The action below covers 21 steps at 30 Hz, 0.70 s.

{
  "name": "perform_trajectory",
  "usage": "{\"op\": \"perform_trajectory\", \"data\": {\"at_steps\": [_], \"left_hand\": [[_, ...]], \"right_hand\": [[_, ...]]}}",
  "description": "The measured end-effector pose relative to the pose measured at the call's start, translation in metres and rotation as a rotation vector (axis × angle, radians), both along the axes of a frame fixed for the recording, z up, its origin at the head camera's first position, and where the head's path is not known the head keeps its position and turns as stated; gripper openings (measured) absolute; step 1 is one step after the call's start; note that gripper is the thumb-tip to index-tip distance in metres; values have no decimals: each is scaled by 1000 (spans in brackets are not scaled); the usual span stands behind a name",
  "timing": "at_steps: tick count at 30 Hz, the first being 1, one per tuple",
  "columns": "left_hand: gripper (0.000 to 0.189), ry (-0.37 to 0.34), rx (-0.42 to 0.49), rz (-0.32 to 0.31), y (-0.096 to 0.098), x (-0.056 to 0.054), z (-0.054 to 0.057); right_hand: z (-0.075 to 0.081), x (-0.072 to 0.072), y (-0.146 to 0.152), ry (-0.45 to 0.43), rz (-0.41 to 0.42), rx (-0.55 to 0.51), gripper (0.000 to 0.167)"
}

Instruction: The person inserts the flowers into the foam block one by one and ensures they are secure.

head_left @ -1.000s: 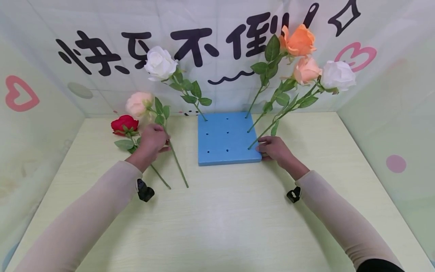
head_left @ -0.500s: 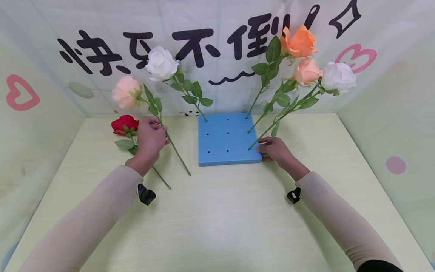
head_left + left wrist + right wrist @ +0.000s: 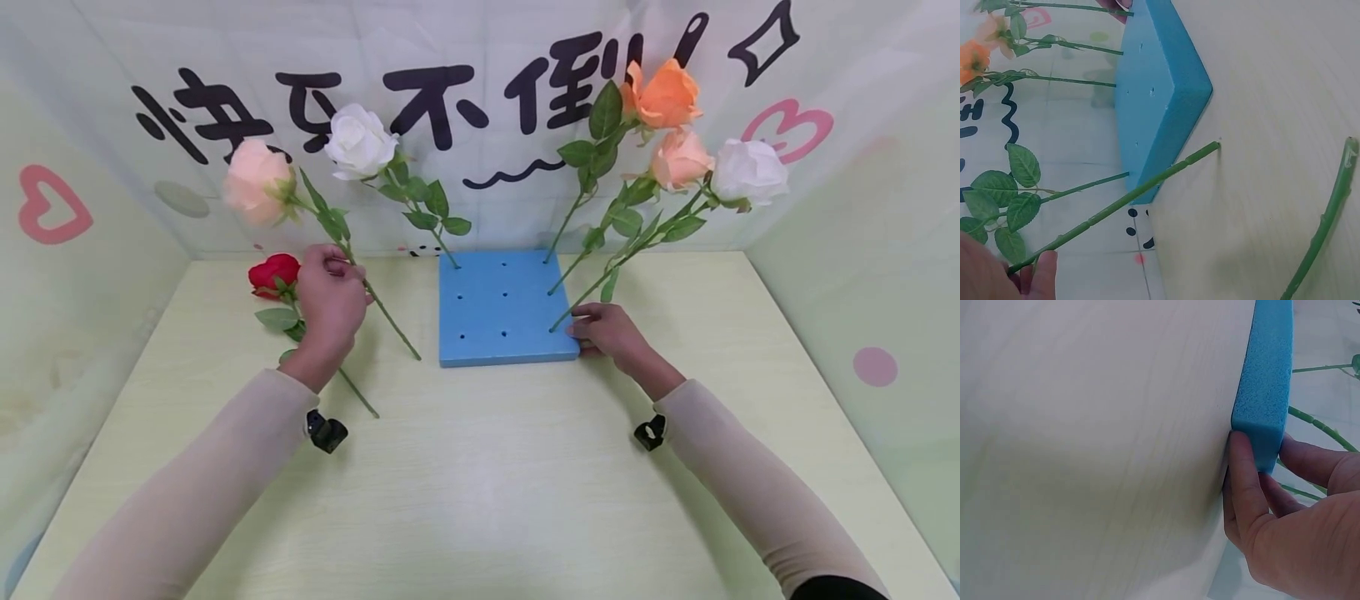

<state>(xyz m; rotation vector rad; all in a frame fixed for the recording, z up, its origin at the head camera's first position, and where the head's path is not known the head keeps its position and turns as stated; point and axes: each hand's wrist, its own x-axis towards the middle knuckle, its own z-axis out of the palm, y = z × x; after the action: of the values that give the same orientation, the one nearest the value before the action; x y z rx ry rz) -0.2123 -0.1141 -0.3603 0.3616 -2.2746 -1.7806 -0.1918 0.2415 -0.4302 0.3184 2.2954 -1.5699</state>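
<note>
In the head view my left hand (image 3: 330,300) pinches the stem of a pale pink rose (image 3: 258,181), its bloom tilted up to the left. The stem's lower end (image 3: 1200,153) slants toward the board, close over the table in the left wrist view. A red rose (image 3: 274,275) lies on the table beside that hand, partly hidden by it. My right hand (image 3: 613,333) holds the right front corner of a blue foam board (image 3: 480,312) with holes. In the right wrist view its thumb is on the top face and fingers (image 3: 1244,472) are against the side.
A white rose (image 3: 362,142) stands in the board's back left hole. Along the right side stand an orange rose (image 3: 663,93), a peach rose (image 3: 681,158) and another white rose (image 3: 748,171), leaning right. Behind hangs a printed backdrop (image 3: 510,212).
My left hand has lifted the pale pink rose; its bloom swung left and up, and its stem end rose off the table's front. The right hand has stayed at the board.
</note>
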Motion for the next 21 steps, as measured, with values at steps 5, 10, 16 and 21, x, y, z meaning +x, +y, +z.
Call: {"op": "perform_trajectory", "data": {"at_steps": [5,10,16,21], "left_hand": [[16,80,12,37,2,3,-3],[18,160,34,74,4,5,-2],[19,221,133,86,13,8,6],[18,325,178,65,24,10,7]], "right_hand": [[-1,0,0,-2,0,-2,47],[-2,1,0,-1,2,2,47],[1,1,0,2,4,7,46],[0,1,0,4,4,10,46]]}}
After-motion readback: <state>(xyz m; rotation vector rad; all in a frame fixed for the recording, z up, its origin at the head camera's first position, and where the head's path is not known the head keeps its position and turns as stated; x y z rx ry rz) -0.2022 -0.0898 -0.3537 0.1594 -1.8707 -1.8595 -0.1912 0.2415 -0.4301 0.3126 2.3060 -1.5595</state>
